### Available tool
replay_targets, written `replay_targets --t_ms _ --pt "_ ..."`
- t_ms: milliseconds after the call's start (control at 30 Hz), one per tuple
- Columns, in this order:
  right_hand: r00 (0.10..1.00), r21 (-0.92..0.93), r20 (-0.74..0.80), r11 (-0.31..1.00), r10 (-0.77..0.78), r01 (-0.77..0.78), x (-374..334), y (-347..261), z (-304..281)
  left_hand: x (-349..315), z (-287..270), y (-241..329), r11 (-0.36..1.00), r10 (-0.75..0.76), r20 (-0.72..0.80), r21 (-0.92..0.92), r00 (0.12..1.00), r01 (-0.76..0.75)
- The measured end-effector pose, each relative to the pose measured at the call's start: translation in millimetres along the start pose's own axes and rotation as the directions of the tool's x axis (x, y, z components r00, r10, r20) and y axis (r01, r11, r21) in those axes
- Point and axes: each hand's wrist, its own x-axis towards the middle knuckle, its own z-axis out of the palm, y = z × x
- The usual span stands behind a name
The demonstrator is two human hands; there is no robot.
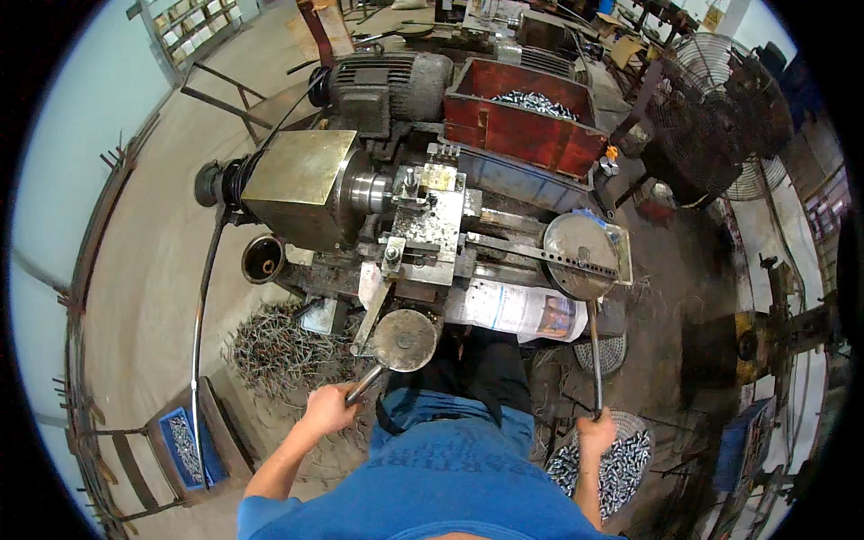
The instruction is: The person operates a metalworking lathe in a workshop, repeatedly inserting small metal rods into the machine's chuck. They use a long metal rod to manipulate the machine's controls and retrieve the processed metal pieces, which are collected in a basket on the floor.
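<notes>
My left hand [328, 410] is closed round the short metal lever handle [364, 384], which runs up to a round metal disc [405, 340] at the front of a small lathe. Low on the right, my right hand [595, 433] grips a long metal lever [595, 360], whose upper end meets a larger round plate [576, 241]. Between the two levers and farther off is the lathe's cross slide [430, 225], strewn with dark metal chips. Its left side faces the shiny spindle nose [369, 193]. Whether a workpiece sits in the spindle is too small to tell.
Behind the lathe stand a motor [389, 90] and a red bin [517, 135] of small metal parts. Swarf [288, 351] lies on the floor at left, near a blue tray [191, 447]. A basket of shiny parts [621, 468] is by my right hand. A large fan [711, 117] stands at right.
</notes>
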Motion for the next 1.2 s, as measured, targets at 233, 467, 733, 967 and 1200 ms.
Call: replay_targets --t_ms 233,467,733,967,1200 --pt "0.998 0.181 -0.065 0.983 -0.012 0.023 -25.6 -33.3 -4.0 2.9 -6.0 10.8 0.998 -0.015 0.02 0.069 1.0 0.013" --pt "0.998 0.185 0.064 0.982 0.012 -0.024 -23.8 -29.4 -1.7 1.7 -3.3 8.2 0.998 -0.052 0.012 0.038 0.999 0.051" --pt "0.967 -0.408 -0.144 0.903 -0.21 0.135 129.0 87.7 -1.3 9.1 -24.1 -3.3 0.959 0.098 0.378 -0.283 0.921 0.014" --pt "0.976 -0.422 -0.217 0.903 -0.012 -0.082 232.8 17.9 4.6 91.8 -42.3 -99.7 0.929 -0.14 -0.077 -0.354 0.987 0.104" --pt "0.913 -0.166 -0.235 0.939 -0.333 0.3 135.1 6.5 43.2 160.5 -30.5 -180.5 0.885 -0.135 -0.107 0.433 0.985 0.168"
